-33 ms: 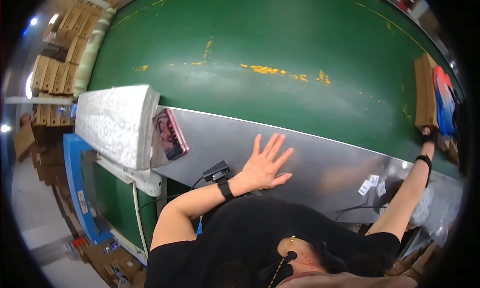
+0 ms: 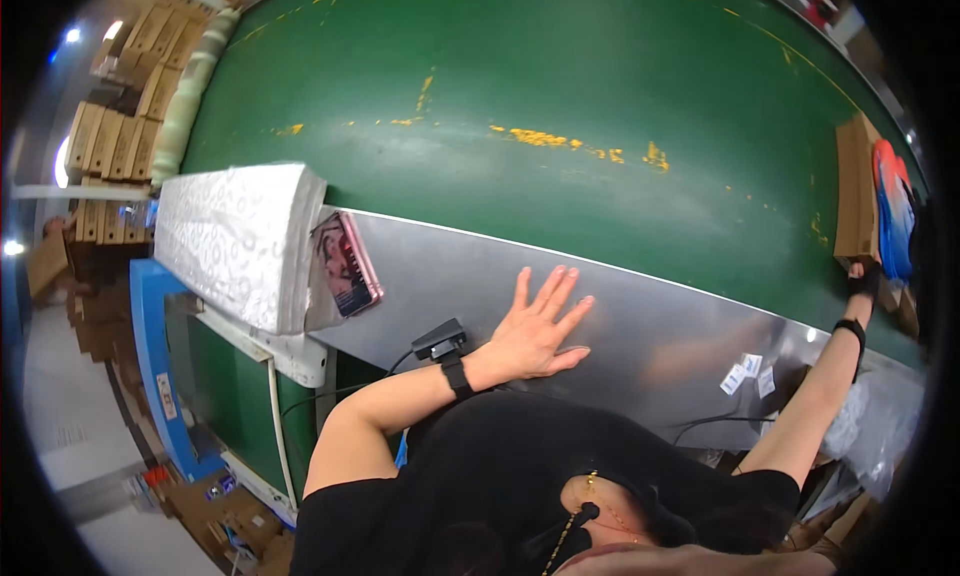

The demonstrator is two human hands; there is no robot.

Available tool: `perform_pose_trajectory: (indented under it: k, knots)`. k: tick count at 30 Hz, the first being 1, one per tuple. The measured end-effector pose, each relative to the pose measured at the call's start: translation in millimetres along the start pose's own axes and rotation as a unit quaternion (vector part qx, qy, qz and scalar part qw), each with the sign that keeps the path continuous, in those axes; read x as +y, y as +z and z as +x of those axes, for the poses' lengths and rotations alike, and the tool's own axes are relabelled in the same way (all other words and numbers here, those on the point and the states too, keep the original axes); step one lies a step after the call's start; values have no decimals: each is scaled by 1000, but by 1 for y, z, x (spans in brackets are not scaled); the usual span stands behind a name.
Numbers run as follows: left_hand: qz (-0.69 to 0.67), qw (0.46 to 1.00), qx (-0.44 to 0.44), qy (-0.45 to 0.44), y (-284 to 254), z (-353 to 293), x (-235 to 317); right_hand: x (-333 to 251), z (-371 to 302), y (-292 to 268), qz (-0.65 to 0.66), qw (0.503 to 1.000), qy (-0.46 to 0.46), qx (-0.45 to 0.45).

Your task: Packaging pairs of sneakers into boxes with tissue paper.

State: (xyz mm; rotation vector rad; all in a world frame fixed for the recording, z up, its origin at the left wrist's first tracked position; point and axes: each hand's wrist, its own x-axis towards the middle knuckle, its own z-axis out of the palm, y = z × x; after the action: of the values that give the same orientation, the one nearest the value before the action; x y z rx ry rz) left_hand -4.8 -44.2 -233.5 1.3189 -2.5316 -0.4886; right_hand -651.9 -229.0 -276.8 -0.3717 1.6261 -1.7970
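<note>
At nine o'clock a white, textured padded block (image 2: 235, 241) lay beside a small pink-edged card (image 2: 345, 264). The left hand (image 2: 535, 334) pressed flat, fingers (image 2: 560, 288) spread wide, on the smooth grey metal surface (image 2: 650, 326). At three o'clock the right hand (image 2: 862, 279) touched a flat brown cardboard box (image 2: 855, 188); its grip was hidden.

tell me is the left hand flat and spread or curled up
Flat and spread: the left hand lies palm-down on the metal ledge, fingers fanned apart.
</note>
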Motion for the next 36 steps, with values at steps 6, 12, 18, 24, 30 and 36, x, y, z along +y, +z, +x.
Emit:
perform_pose_trajectory:
  k: [6, 12, 18, 24, 30, 36]
  knots:
    - [-1, 1000, 14, -2, 2, -6, -2, 19, -62, 53, 3, 998, 66, 1]
    - [-5, 998, 53, 18, 6, -15, -6, 51, -246, 133, -20, 995, 91, -39]
    - [-14, 996, 86, 24, 13, -22, -7, 81, -407, 209, -23, 978, 178, -104]
    - [-19, 993, 116, 30, 16, -22, -7, 88, -493, 251, -81, 924, 282, -245]
    - [-45, 993, 108, 31, 16, -23, -7, 5, -522, 254, -295, 770, 15, -566]
    - [-58, 982, 177, 32, 9, -24, -14, -83, -423, 274, -326, 808, -277, -404]
